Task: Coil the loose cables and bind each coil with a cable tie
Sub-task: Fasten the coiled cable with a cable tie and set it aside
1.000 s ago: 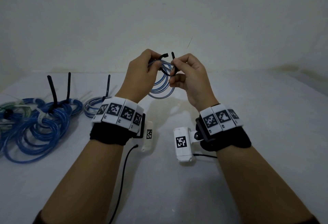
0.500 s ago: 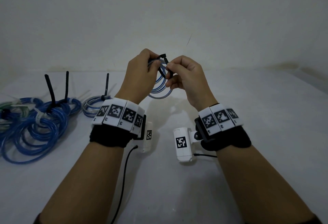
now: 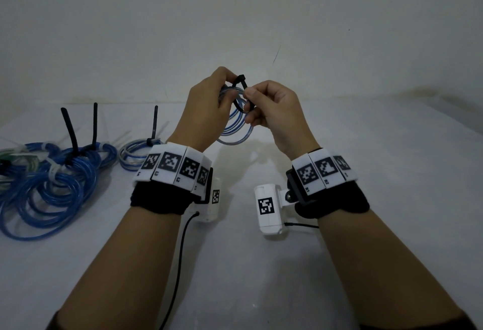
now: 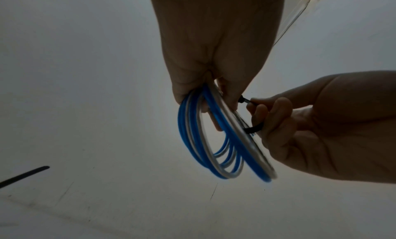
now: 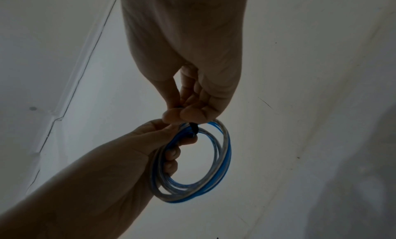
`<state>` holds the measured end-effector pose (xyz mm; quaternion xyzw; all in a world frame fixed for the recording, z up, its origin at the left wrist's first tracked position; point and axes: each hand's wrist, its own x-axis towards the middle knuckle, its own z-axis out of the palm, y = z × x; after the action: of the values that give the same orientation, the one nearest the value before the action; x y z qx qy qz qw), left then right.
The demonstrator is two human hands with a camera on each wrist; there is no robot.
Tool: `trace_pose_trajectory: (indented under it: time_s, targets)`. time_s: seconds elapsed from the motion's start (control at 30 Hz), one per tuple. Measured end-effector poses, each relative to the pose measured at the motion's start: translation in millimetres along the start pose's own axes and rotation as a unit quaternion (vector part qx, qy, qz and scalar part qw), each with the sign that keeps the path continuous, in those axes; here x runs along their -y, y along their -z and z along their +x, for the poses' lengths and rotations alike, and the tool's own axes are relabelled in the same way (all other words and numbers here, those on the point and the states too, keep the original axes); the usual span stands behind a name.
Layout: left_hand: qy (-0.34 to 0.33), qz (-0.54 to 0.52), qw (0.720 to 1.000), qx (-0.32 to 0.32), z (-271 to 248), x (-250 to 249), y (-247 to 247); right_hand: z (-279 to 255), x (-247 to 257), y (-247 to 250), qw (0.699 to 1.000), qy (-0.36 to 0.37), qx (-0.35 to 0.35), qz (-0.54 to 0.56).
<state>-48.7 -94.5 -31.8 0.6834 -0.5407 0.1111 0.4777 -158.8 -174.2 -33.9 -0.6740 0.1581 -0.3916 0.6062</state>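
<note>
A small coil of blue and clear cable (image 3: 236,131) (image 4: 216,149) (image 5: 216,163) hangs in the air over the white table. My left hand (image 3: 209,110) (image 4: 214,64) grips the coil's top, fingers curled through it. A black cable tie (image 3: 241,86) (image 4: 253,129) (image 5: 194,128) loops round the coil's strands. Its head sticks up beside my left fingertips. My right hand (image 3: 271,110) (image 5: 188,90) pinches the tie's strap between thumb and forefinger, right against the coil. The tie's tail is hidden inside my right hand.
At the table's left lie several coils of blue cable (image 3: 52,180) bound with black ties (image 3: 70,131) whose tails stand upright, and one paler coil (image 3: 136,154) nearer my left wrist. A wall rises behind the table.
The tie's two ends, apart a second ago, have come together into a loop round the coil. My right hand has moved left against my left hand and now pinches the strap.
</note>
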Motion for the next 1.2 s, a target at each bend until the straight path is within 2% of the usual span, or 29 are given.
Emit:
trace_pose_trajectory:
  time_s: [0.13,0.27,0.53,0.67,0.8,0.93,1.03,1.1,1.17,1.2]
  targets:
    - [-0.033,0.04,0.999,0.013,1.8,0.7,0.0,-1.5,0.2,-2.3,0.999,0.003,-0.009,0.035]
    - [-0.072,0.076,0.992,0.067,1.7,-1.9,-3.5,1.1,2.8,3.7,0.998,0.002,-0.015,0.058]
    - [-0.041,0.059,0.993,0.093,-0.7,-3.4,-1.8,4.5,4.8,7.7,0.993,-0.071,-0.012,0.093]
    - [-0.027,0.04,0.994,0.097,-1.6,-5.3,-2.6,9.2,11.1,9.1,0.999,-0.053,-0.012,-0.003]
    - [-0.048,0.026,0.993,0.106,-2.1,-7.5,-2.4,19.4,22.8,11.3,0.994,-0.063,-0.024,-0.083]
    - [-0.072,0.002,0.989,0.133,-5.7,-10.2,-2.5,37.3,28.0,19.8,0.981,-0.098,-0.106,-0.132]
    - [-0.06,-0.015,0.988,0.141,-9.1,-11.0,-2.6,41.2,25.2,22.7,0.977,-0.126,-0.14,-0.1]
    - [-0.038,-0.02,0.99,0.138,-10.9,-9.8,-1.6,37.1,24.5,23.5,0.981,-0.155,-0.116,-0.014]
    - [-0.023,-0.021,0.991,0.134,-12.2,-8.6,0.7,29.7,25.1,25.1,0.979,-0.195,-0.043,0.048]
    - [-0.019,-0.018,0.991,0.134,-12.9,-8.5,1.7,25.6,24.6,25.3,0.978,-0.202,0.0,0.041]
